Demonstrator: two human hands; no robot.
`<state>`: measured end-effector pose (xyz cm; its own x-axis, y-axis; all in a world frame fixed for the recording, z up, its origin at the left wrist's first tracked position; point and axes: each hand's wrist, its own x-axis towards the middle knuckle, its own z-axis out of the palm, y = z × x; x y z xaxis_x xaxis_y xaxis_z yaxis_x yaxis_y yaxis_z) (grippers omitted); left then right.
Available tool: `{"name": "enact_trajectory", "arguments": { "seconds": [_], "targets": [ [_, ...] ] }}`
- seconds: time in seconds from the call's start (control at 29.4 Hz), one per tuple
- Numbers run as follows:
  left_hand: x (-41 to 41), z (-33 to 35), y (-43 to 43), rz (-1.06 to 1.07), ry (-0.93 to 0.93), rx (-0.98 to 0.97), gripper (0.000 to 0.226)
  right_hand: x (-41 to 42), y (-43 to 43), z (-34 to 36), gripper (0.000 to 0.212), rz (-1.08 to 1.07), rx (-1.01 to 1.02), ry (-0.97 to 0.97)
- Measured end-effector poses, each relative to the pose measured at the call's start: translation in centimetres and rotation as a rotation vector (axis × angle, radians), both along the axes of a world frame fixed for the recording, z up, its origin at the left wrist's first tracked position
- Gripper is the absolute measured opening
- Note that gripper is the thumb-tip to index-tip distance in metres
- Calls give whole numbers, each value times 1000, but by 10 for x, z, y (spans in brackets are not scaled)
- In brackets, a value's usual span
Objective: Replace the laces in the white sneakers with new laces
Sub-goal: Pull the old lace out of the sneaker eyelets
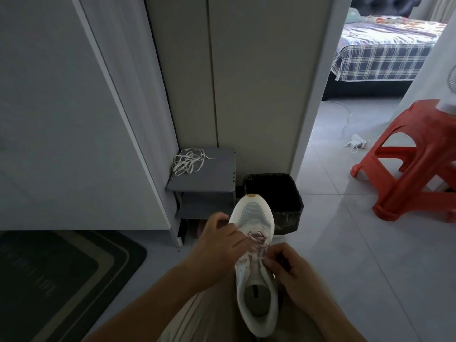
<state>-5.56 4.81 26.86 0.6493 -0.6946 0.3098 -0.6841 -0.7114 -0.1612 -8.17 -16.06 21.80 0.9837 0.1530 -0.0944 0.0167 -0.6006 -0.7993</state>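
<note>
Head view, looking down: white sneaker (254, 267) propped over the lap (204, 317), toe pointing away, opening toward the camera; pink laces (256, 239) criss-crossed through the eyelets nearest the toe, upper eyelets bare.

Left hand (217, 248) on the sneaker's left side, fingers curled over the edge of the upper and gripping it, fingertips touching the laced rows; right hand (293, 270) on the sneaker's right side, fingers bent, thumb and forefinger pinching a pink lace end just beside an eyelet; exact eyelet too small to tell.

Beyond the sneaker's toe and to its left: grey rack (212, 176) against the wall, with a loose tangle of white laces (188, 160) lying on the far left corner of its top.

Directly beyond the toe, just beside the rack: black bin (296, 201) with a dark liner; toe overlapping its near rim in this view, contact impossible to judge.

Well to the sneaker's left: dark striped mat (61, 272) on the tiled floor (333, 243).

Well to the sneaker's right and farther off: red stool (419, 154); past it, through a doorway, a bed (377, 58) with a checked cover.
</note>
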Motion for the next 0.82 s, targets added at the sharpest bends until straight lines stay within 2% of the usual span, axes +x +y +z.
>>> {"name": "enact_trajectory", "arguments": {
  "seconds": [0.1, 0.14, 0.17, 0.24, 0.31, 0.37, 0.48, 0.61, 0.68, 0.82],
  "targets": [
    [3, 3, 30, 226, -95, -86, 8, -1, 1, 4, 34, 20, -29, -33],
    [4, 4, 44, 317, -98, -163, 15, -1, 1, 4, 27, 32, -40, -42],
    [4, 4, 56, 395, -77, -240, 20, -1, 1, 4, 18, 48, -58, -54],
    [-1, 0, 70, 529, -28, -361, 14, 0, 2, 5, 7, 75, -100, -77],
    [-6, -7, 60, 590, 25, -391, 14, -1, 4, 7, 10, 60, -89, -83],
    [-12, -10, 34, 534, 81, -332, 28, -2, 5, 9, 15, 49, -84, -82],
    [-18, -7, -4, 305, 102, -215, 49, -4, 5, 11, 17, 72, -137, -74],
    [-10, -14, -24, 131, 68, -131, 33, -3, 4, 6, 19, 66, -150, -57],
    [-5, -10, -24, 105, 81, -96, 27, -2, 1, -1, 11, 35, -141, -66],
    [-10, -1, -9, 112, 45, -35, 31, -4, -1, -1, 11, 14, -169, -86]
  ]
}}
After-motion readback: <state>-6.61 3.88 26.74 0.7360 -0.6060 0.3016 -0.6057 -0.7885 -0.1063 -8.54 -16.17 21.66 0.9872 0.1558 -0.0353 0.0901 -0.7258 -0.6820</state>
